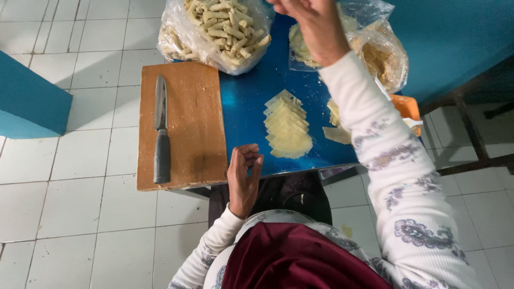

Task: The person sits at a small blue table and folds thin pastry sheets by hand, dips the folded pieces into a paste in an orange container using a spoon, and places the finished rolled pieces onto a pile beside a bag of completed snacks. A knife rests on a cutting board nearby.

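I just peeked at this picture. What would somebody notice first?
Probably the row of pale yellow wrappers fanned out in the middle of the shiny blue table. Next, the dark knife lying on the wooden cutting board at the left. At the far edge sits a clear bag of rolled sticks, with the right hand raised beside it.

One knife (161, 130) is seen, laid on one wooden cutting board (184, 126) at nine o'clock on the single blue bench (246, 101). Two clear plastic bags are counted at twelve o'clock: one bag of rolled sticks (214, 29) and one bag of flat sheets and crumbs (369, 51). One overlapping row of pale square wrappers (288, 126) is laid at the centre; the sheets in it cannot be counted exactly. Two hands are shown: the left hand (243, 179) at six o'clock, the right hand (316, 27) at twelve.
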Demonstrator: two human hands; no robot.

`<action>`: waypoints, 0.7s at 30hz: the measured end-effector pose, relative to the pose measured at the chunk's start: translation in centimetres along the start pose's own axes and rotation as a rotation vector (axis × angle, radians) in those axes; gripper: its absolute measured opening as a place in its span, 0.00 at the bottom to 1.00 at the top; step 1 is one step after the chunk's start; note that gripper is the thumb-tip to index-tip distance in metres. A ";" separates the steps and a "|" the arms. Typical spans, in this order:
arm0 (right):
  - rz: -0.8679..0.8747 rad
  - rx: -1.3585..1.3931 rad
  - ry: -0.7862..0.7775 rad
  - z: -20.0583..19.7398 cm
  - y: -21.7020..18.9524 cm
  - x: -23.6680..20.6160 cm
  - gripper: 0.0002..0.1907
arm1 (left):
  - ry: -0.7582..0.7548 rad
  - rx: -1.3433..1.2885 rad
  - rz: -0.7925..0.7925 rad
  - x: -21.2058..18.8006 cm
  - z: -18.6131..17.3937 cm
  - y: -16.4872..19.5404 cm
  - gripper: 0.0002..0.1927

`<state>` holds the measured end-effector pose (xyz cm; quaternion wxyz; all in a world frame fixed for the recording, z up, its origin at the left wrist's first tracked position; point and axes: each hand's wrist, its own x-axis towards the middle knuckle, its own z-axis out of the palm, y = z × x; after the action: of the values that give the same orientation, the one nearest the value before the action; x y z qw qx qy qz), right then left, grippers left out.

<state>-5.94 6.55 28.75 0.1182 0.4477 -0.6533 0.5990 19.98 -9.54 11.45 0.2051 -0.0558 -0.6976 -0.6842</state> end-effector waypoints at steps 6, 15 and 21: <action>0.212 -0.430 0.149 -8.0 -5.7 -10.0 0.11 | -0.041 0.336 0.131 1.0 1.0 0.8 0.17; 0.288 -1.073 0.057 -14.0 -7.2 -19.4 0.11 | -0.058 0.703 0.262 2.5 2.7 0.7 0.19; 0.370 -1.248 0.061 -14.2 -5.4 -21.5 0.12 | -0.066 0.813 0.217 3.2 3.9 0.2 0.20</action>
<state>4.86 29.39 21.19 0.2693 0.1580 -0.9411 0.1300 16.34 -6.34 12.82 0.2587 -0.0653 -0.9071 -0.3255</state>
